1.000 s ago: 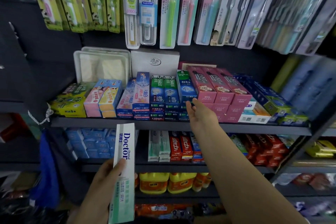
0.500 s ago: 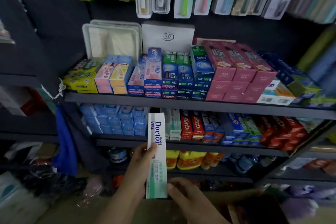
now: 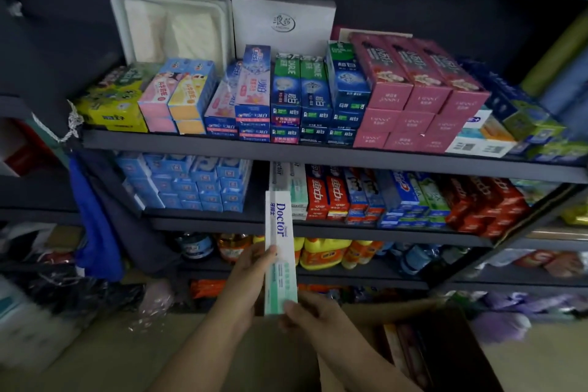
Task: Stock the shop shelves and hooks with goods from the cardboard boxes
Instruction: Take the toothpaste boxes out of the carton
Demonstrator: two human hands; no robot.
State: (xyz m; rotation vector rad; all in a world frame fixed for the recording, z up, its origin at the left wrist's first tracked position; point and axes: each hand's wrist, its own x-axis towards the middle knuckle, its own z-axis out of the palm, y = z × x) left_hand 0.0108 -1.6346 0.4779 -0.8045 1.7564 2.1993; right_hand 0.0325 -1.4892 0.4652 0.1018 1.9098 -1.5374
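**Operator:** Where is the item, and what has hold of it?

**Guide:** You have the Doctor toothpaste box at lower centre of the frame, standing roughly upright. Your left hand grips it round the left edge at about mid-height, fingers curled behind and thumb across the front. Your right hand pinches the bottom end, fingertips on the lower right corner. Both grips are closed on the one box.

**Operator:** Where does it go?

**Guide:** In my judgement, to the matching Doctor boxes on the middle shelf, directly above the top of the box you hold. Those boxes appear to lie with their long axis running back into the shelf. Yours runs up and down.

**Operator:** So what governs the move?

**Guide:** The axis. Tip the top end forward until the box points into the shelf, then slide it in beside or on the matching stock. The dark gap just left of that stock looks like the free slot. The left hand is nearer the slot; the right hand at the bottom end is placed to push.

**Operator:** Any hazard?

**Guide:** The red toothpaste boxes stand just right of the target. Keep the box clear of them.
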